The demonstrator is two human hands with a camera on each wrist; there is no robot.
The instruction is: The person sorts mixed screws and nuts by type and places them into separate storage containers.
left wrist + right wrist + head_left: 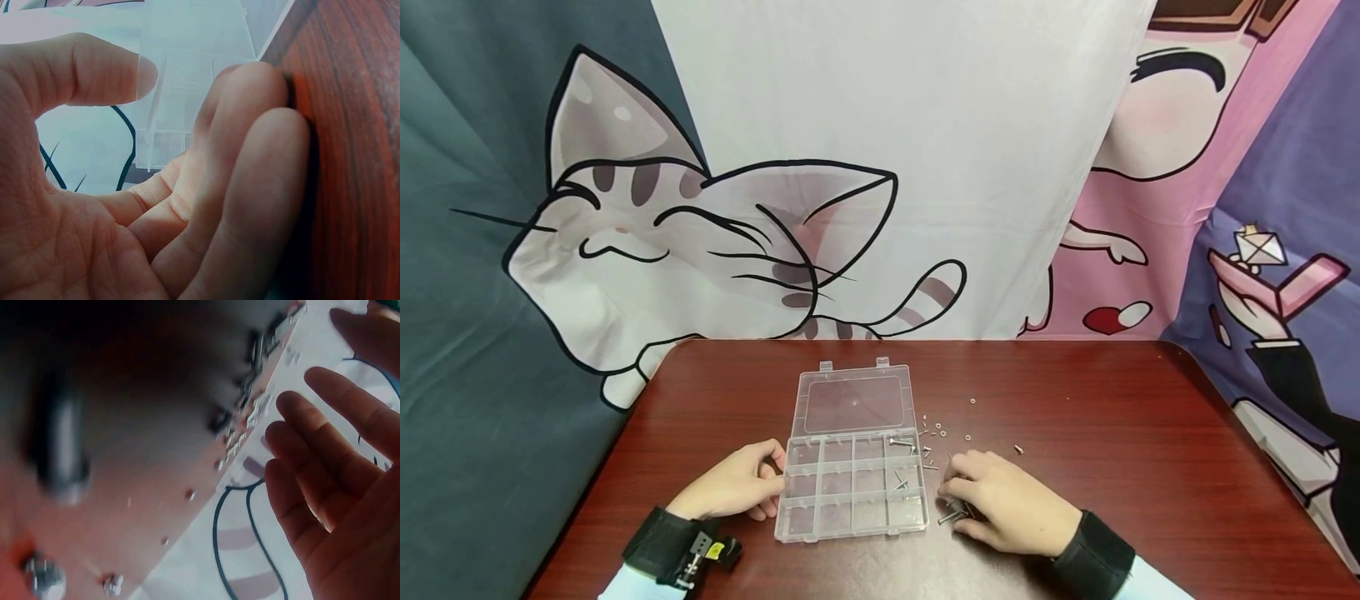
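Your left hand (733,482), loosely curved with thumb and fingers apart, sits at the 9 o'clock edge of the clear compartment box (850,534); let it brace the box lightly. Your right hand (1011,504), fingers loosely extended, is over the screw pile (953,517) just off the 3 o'clock side; fingertip contact is hard to tell. Ideally, pinch one screw at a time, sparing the loose nuts (943,433) near 2 o'clock

Open table (1142,417) beyond and right of right hand (1011,508). Divided box (850,532) blocks path between hands; opened lid (857,400) extends obstruction back. Loose screws (951,517) clutter gap, box to right hand.
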